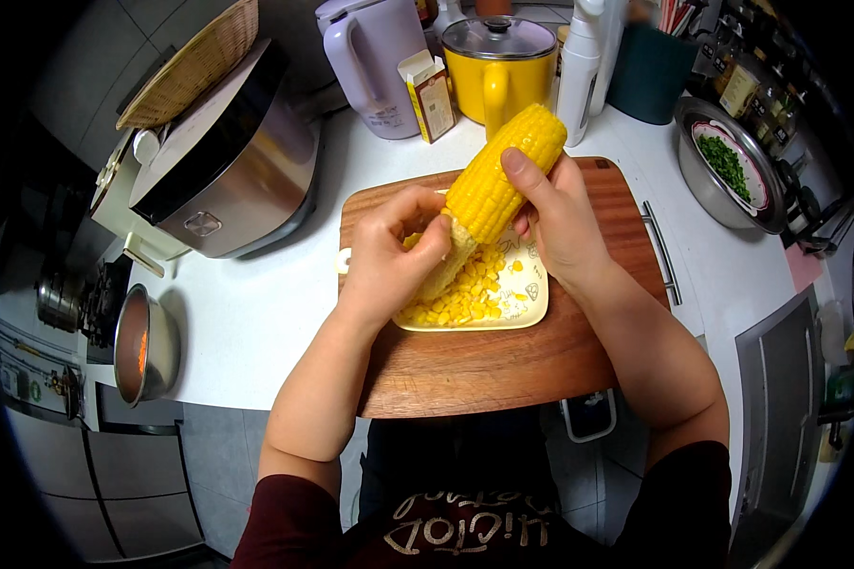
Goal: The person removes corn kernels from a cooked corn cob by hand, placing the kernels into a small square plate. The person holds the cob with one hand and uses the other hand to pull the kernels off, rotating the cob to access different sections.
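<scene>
A partly stripped ear of corn is held at a slant above a pale plate. My right hand grips its upper part, thumb lying along the kernels. The fingertips of my left hand pinch at the edge where the kernels meet the bare cob; whether a loose kernel sits between them is hidden. Loose corn kernels are heaped on the plate, several scattered toward its right side. Under the plate lies a wooden cutting board.
Behind the board stand a lilac jug, a small box, a lidded yellow pot and a white spray bottle. A rice cooker and metal bowl are at left. Chopped greens sit in a bowl at right.
</scene>
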Motion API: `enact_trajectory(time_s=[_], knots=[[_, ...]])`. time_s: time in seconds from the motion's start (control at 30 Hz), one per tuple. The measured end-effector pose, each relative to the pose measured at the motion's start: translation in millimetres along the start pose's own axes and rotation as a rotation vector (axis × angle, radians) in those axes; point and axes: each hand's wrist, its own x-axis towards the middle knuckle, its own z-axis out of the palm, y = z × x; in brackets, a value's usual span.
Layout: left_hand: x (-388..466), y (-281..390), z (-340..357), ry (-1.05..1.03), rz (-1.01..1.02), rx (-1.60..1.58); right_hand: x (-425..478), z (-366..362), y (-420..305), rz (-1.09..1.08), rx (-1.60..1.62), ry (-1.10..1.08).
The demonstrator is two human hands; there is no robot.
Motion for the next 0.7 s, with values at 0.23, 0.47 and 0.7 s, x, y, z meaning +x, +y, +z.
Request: enact_trajectory(time_s=[0.23,0.47,0.7], knots=[[0.7,3.1,3.2,0.034,0.050,-0.070,3.6,-2.3,0.9,-0.015,0.049,-0.001],[1.6,6.0,1.4,0.024,0.099,0.023,4.0,-2.4,-0.6,0.020,0.086,-0.047],[3.4,0.2,1.5,0.032,0.080,0.056,3.4,-1.6,3.2,-0.027,0.063,-0.015]])
